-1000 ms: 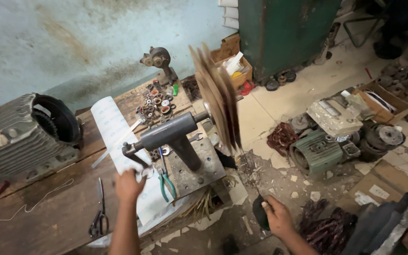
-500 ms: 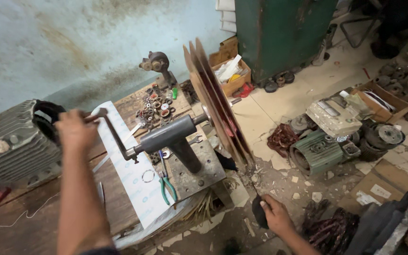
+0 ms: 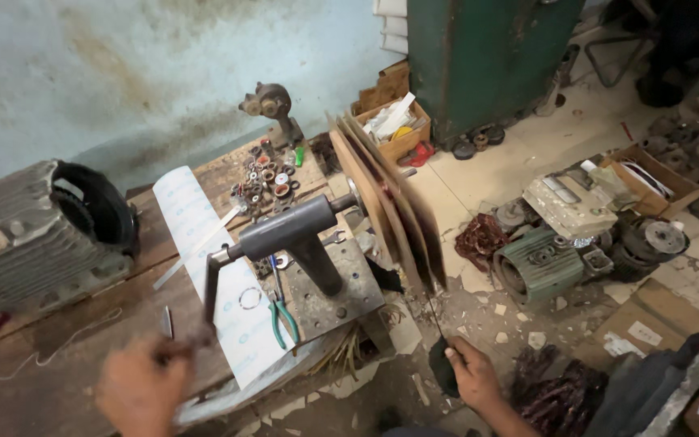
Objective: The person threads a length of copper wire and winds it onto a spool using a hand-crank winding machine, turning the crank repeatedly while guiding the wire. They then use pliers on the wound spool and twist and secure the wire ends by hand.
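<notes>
A hand-cranked winding machine (image 3: 301,239) is bolted to a metal plate (image 3: 349,287) on a wooden bench (image 3: 58,332). My left hand (image 3: 143,388), blurred, is shut on the crank handle (image 3: 208,295) at the bottom of its swing. At the shaft's far end sit several wooden discs (image 3: 390,210) with copper wire between them. A thin wire (image 3: 430,311) runs down from the discs to my right hand (image 3: 467,376), which holds a dark cloth pad (image 3: 442,368) pinched around the wire near the floor.
A grey motor housing (image 3: 42,231) stands at the bench's left end. White insulation paper (image 3: 204,259), green pliers (image 3: 285,320), scissors (image 3: 166,322) and small rings (image 3: 269,182) lie on the bench. Green motors (image 3: 548,263), boxes and a green cabinet (image 3: 487,57) stand on the floor.
My left hand has carried the crank round: low a second ago, up at the left half a second ago, low again now. The discs turned with it. My right hand stayed in place.
</notes>
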`<action>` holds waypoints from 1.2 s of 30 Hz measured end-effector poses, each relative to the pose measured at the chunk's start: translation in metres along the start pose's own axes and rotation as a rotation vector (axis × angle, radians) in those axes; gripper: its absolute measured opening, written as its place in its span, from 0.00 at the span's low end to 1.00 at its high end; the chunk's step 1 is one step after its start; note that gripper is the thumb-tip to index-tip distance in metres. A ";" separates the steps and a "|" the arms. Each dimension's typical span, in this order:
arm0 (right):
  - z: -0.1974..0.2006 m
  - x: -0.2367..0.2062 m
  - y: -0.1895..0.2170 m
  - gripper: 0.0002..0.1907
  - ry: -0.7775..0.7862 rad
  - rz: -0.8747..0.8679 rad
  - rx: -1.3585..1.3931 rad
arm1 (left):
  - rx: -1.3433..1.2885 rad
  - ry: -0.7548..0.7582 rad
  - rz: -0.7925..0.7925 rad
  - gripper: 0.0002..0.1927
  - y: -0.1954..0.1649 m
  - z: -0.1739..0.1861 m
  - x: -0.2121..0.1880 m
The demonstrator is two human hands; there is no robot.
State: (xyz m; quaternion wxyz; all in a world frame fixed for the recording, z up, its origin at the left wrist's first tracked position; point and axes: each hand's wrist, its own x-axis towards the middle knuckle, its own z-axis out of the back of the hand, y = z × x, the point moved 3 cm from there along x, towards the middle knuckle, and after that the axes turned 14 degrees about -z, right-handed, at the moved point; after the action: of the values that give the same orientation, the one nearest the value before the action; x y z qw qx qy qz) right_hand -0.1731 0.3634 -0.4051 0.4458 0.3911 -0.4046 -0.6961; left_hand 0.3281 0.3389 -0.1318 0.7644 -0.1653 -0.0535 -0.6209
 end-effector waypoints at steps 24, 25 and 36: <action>0.005 -0.001 0.021 0.14 0.039 -0.102 -0.086 | 0.046 -0.184 -0.046 0.06 -0.004 0.003 0.008; 0.003 0.001 0.017 0.14 0.078 -0.208 -0.128 | 0.269 -0.354 -0.130 0.20 -0.007 0.018 0.033; 0.002 0.007 0.029 0.11 0.071 0.036 0.038 | 0.247 -0.123 -0.595 0.40 -0.022 -0.167 0.155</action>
State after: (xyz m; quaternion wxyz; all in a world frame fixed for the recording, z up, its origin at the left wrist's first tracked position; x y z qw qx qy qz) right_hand -0.1683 0.3491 -0.3788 0.4648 0.4166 -0.4085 -0.6659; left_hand 0.3210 0.1375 -0.2405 0.5591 -0.0854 -0.2204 -0.7947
